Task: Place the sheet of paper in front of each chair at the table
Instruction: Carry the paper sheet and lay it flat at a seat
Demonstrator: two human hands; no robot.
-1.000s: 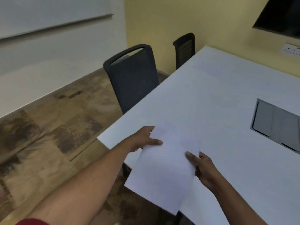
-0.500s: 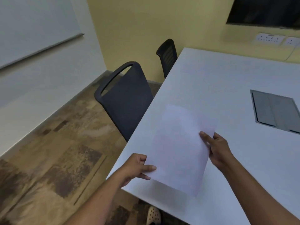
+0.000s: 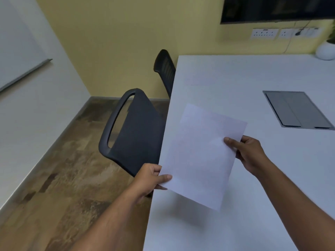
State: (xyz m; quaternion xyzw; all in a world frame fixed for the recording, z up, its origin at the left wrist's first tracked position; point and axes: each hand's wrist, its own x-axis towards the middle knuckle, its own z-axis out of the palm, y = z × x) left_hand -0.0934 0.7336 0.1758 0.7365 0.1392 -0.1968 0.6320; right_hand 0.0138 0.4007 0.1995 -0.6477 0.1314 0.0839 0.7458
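Observation:
I hold a white sheet of paper [image 3: 201,154] just above the white table [image 3: 253,205], over its left edge. My left hand [image 3: 150,178] pinches the sheet's near left corner. My right hand [image 3: 248,153] pinches its right edge, thumb on top. A dark chair [image 3: 136,131] stands pushed against the table's left side, right beside the sheet. A second dark chair [image 3: 165,69] stands farther along the same side. In front of that far chair another sheet [image 3: 201,77] lies flat on the table, faint against the white top.
A grey cable hatch [image 3: 297,109] is set into the table at the right. A white round pot [image 3: 326,50] stands at the far right corner. Wall sockets [image 3: 264,34] and a dark screen [image 3: 277,9] hang on the yellow wall. Wood-look floor lies left.
I have moved forward along the table's left side. The held sheet has travelled from the table's near corner to a spot beside the nearer chair. Both hands keep their hold.

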